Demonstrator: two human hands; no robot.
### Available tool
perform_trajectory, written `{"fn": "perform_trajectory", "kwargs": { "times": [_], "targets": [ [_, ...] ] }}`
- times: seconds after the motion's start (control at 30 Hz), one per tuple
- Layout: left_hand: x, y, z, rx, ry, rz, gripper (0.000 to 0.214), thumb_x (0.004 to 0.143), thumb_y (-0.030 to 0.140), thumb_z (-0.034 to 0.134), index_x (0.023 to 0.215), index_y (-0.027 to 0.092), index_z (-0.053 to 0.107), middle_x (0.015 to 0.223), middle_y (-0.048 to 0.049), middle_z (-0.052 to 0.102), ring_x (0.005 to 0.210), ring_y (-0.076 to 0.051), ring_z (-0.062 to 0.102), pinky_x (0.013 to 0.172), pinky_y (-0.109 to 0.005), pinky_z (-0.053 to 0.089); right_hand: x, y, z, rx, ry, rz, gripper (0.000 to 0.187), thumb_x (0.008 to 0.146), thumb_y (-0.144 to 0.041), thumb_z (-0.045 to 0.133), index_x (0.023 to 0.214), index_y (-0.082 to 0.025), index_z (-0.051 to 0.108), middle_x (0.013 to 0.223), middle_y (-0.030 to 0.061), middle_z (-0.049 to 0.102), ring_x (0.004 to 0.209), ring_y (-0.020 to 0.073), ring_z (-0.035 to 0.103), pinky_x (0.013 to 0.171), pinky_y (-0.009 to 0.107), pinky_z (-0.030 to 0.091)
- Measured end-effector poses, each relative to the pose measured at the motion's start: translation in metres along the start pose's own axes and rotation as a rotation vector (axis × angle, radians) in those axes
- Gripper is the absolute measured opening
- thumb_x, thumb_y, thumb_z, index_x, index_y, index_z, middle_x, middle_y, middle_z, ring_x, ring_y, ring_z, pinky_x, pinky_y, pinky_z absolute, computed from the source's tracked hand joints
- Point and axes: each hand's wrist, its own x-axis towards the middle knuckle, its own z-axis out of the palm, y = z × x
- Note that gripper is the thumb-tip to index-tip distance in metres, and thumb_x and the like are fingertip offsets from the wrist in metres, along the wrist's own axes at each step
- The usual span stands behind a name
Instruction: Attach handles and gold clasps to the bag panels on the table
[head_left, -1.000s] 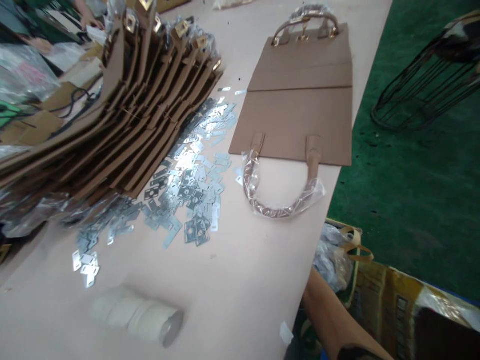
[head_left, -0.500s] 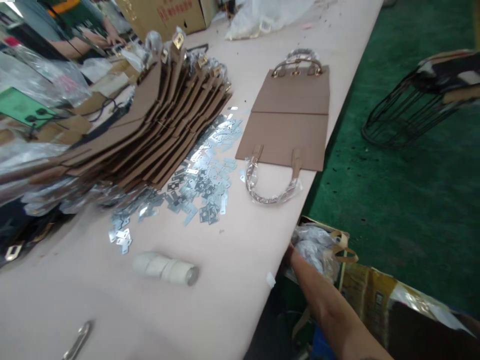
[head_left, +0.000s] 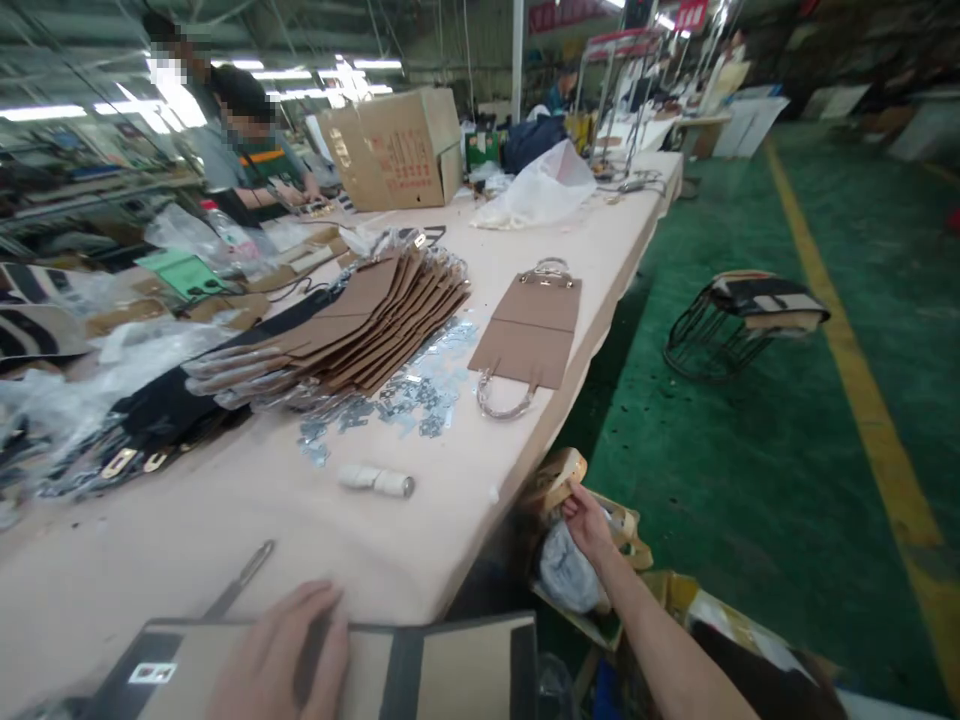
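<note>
My right hand (head_left: 587, 520) is beside the table edge, its fingers pinched on a curved tan strap (head_left: 564, 484) above an open box with plastic wrapping (head_left: 568, 568). My left hand (head_left: 289, 655) lies blurred over a beige panel with dark borders (head_left: 457, 665) at the bottom, fingers stretched and thumb apart. A small metal plate (head_left: 153, 673) shows on that panel's left side. Just beyond is a slim metal tool (head_left: 244, 578), partly covered by the panel. A white wrapped cylinder (head_left: 375, 480) lies farther up the table.
A stack of brown bag panels (head_left: 375, 320) stands beside scattered metal plates (head_left: 420, 400). One brown bag body (head_left: 525, 335) with wrapped handles lies flat near the right edge. A cardboard box (head_left: 397, 150) and a co-worker (head_left: 255, 150) are farther back. A stool (head_left: 742, 310) stands on the green floor.
The view has tilted up. My right hand has come up out of the box with the tan strap. My left hand and the beige panel have come into view.
</note>
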Motion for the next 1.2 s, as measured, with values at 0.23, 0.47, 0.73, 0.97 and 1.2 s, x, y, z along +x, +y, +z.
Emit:
{"fn": "perform_trajectory", "kwargs": {
  "times": [0.23, 0.47, 0.73, 0.97, 1.2],
  "targets": [
    [0.003, 0.019, -0.01, -0.023, -0.019, -0.074, 0.038, 0.097, 0.051, 0.051, 0.112, 0.021, 0.067, 0.123, -0.0134, 0.071, 0.119, -0.033, 0.064, 0.107, -0.05, 0.049, -0.065, -0.104, -0.017, 0.074, -0.076, -0.092, 0.031, 0.068, -0.038, 0.088, 0.086, -0.02, 0.07, 0.065, -0.0067, 0.047, 0.05, 0.0067, 0.034, 0.046, 0.021, 0.035],
    [0.011, 0.023, -0.026, -0.073, -0.108, -0.08, 0.041, 0.097, 0.046, 0.046, 0.111, 0.016, 0.07, 0.123, -0.0165, 0.071, 0.118, -0.036, 0.065, 0.106, -0.054, 0.05, -0.146, -0.205, -0.016, -0.069, -0.269, -0.153, 0.029, 0.07, -0.037, 0.09, 0.09, -0.019, 0.077, 0.064, -0.0045, 0.051, 0.052, 0.0063, 0.036, 0.048, 0.02, 0.034],
    [0.013, 0.175, -0.074, -0.466, -0.093, 0.11, 0.059, 0.09, 0.036, 0.066, 0.146, 0.023, 0.054, 0.15, -0.0128, 0.057, 0.14, -0.032, 0.052, 0.12, -0.051, 0.041, -0.241, -0.248, 0.036, -0.287, -0.333, -0.206, 0.029, 0.069, -0.039, 0.094, 0.089, -0.02, 0.084, 0.069, 0.0013, 0.061, 0.056, 0.0069, 0.043, 0.053, 0.022, 0.034],
    [-0.007, 0.274, -0.039, -1.074, -0.227, 0.135, 0.084, 0.074, 0.021, 0.08, 0.151, 0.023, 0.048, 0.147, -0.0122, 0.06, 0.132, -0.033, 0.056, 0.117, -0.048, 0.042, -0.298, -0.24, 0.072, -0.275, -0.528, -0.17, 0.031, 0.076, -0.045, 0.089, 0.099, -0.024, 0.083, 0.064, -0.0016, 0.053, 0.054, 0.0072, 0.044, 0.052, 0.022, 0.036],
    [-0.023, 0.259, -0.043, -1.724, -0.346, -0.213, 0.039, 0.078, 0.03, 0.075, 0.113, 0.013, 0.075, 0.104, -0.0089, 0.076, 0.094, -0.026, 0.069, 0.083, -0.032, 0.055, -0.304, -0.237, 0.082, -0.276, -0.365, -0.139, 0.045, 0.075, -0.037, 0.091, 0.116, -0.027, 0.076, 0.081, -0.0021, 0.066, 0.047, 0.0009, 0.033, 0.042, 0.015, 0.029]
  ]
}}
